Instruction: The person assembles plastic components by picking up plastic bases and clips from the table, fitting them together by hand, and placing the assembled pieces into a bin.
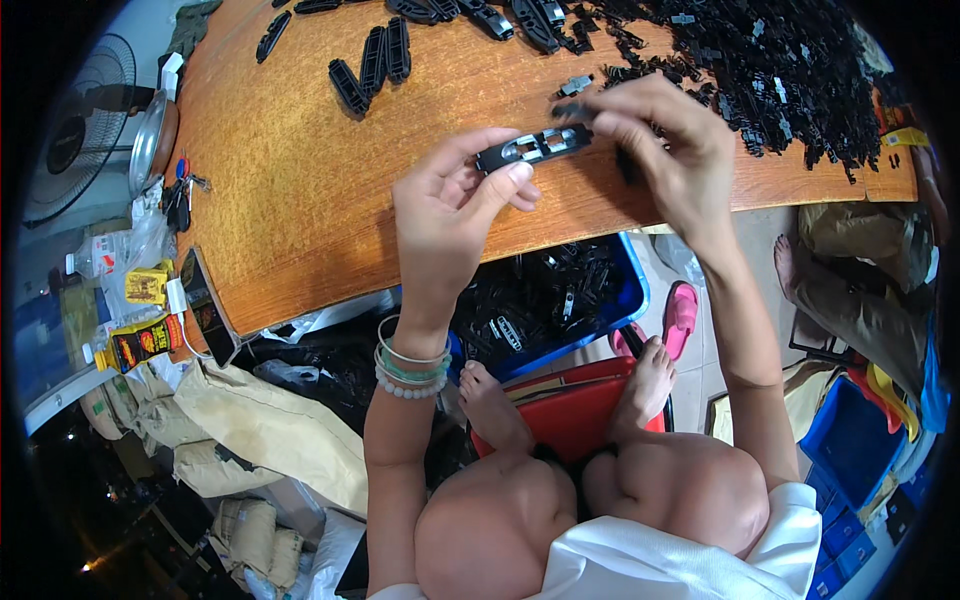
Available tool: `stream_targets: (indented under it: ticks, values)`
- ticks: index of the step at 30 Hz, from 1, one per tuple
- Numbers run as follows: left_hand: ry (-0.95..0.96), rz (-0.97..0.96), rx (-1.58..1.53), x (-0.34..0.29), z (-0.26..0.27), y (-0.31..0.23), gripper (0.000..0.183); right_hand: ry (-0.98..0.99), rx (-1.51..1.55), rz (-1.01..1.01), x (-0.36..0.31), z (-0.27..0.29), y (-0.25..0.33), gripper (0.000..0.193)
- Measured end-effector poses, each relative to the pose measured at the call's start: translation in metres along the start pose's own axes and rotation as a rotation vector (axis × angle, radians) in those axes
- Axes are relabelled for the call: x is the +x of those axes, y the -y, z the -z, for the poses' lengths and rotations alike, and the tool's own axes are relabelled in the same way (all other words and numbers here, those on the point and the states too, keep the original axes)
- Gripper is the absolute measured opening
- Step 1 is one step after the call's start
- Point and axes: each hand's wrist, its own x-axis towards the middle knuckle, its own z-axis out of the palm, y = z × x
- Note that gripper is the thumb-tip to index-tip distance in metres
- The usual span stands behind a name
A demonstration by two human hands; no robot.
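My left hand (438, 205) pinches a long black plastic housing (535, 148) between thumb and fingers, above the near edge of the table. Silvery grey pieces show inside its slotted middle. At the housing's right end is my right hand (678, 150), its thumb and fingers closed around a small dark piece (572, 110) that is blurred by motion. Whether that piece touches the housing I cannot tell. Just beyond the right hand, a small grey and black part (575, 86) lies on the tabletop.
A large heap of small black parts (770, 80) covers the right of the wooden table (270, 190). Several black housings (372, 60) lie farther back. Under the edge stands a blue bin (635, 275) of black parts. A phone (208, 305) and fan (80, 130) are left; another person's leg (860, 300) is right.
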Motion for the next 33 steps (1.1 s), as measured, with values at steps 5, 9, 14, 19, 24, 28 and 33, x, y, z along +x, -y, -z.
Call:
stream_targets:
  ticks: [5, 9, 14, 19, 24, 28, 33]
  values:
    - [0.037, 0.022, 0.022, -0.005, -0.009, -0.006, 0.022, 0.117, -0.089, 0.163, -0.004, -0.001, 0.014, 0.013]
    - [-0.008, 0.06, -0.044, -0.006, -0.012, -0.01, 0.02, 0.146, -0.223, 0.217, -0.006, 0.003, 0.02, 0.015]
    - [-0.02, -0.006, 0.134, -0.011, -0.009, -0.011, 0.015, 0.102, 0.025, 0.069, -0.013, -0.006, 0.027, 0.019]
    - [0.065, -0.009, 0.143, -0.017, -0.013, -0.025, 0.015, 0.21, 0.291, -0.373, -0.03, 0.001, 0.033, 0.02]
    - [0.265, -0.205, 0.611, 0.01, 0.031, -0.025, 0.023, 0.72, 0.227, -0.458, -0.049, 0.015, 0.038, 0.02]
    - [-0.151, -0.488, 1.205, 0.087, 0.061, -0.011, 0.025, 0.519, 0.163, -0.28, -0.044, -0.005, 0.046, 0.019]
    - [-0.141, -0.503, 1.584, 0.11, 0.061, 0.011, 0.025, 0.048, -0.651, 0.124, 0.014, -0.007, -0.008, 0.019]
